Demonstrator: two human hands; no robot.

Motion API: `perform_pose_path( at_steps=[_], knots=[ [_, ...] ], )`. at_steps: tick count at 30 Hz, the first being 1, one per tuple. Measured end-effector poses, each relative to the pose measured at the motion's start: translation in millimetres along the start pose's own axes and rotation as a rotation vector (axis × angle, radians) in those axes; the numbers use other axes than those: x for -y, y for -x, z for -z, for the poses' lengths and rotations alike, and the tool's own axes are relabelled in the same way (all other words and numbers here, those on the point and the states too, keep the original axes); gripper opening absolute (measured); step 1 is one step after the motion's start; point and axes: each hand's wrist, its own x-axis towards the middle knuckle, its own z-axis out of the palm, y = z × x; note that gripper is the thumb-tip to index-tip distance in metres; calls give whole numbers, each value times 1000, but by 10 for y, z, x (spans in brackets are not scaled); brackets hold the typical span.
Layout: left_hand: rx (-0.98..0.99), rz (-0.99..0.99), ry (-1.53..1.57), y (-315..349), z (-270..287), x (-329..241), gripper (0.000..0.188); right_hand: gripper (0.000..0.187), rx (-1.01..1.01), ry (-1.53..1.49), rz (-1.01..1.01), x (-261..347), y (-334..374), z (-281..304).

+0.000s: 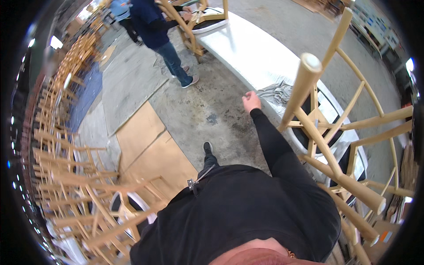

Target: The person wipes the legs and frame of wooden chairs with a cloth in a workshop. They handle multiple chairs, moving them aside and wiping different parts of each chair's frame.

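My right hand [251,102] reaches forward beside the near edge of a long white-topped table [251,46], its fingers curled. Whether anything is inside them cannot be made out. Right next to it, a crumpled grey cloth [279,93] lies on the table; I cannot tell if hand and cloth touch. To the right, an upturned wooden chair [297,90] rests on the tabletop, legs upward, with a dark and white seat underside. Another upturned chair [349,165] sits closer to me. My left hand is out of view.
At the table's far end a person in dark blue [152,26] handles another upturned chair [207,22]. Someone in light blue [120,9] stands beyond. Many wooden chairs [66,154] crowd the left. Brown board sheets [154,150] and a blue sheet [86,97] cover parts of the concrete floor.
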Motion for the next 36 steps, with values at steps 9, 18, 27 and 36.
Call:
perform_pose_path(
  at_steps=[9,18,27,36],
  knots=[
    [89,-6,515,-1630,2234,-1614,54,51,-337,199,-673,-94,-1044,164],
    [184,-62,302,-2563,2936,-3346,50,78,-371,286,-1019,-624,-1511,548],
    [110,-196,-26,-2906,2589,-4182,44,56,-454,254,-994,-1161,-2130,511],
    [611,-593,542,-3555,1927,-6925,64,37,81,-814,-302,821,-3249,-199]
  ],
)
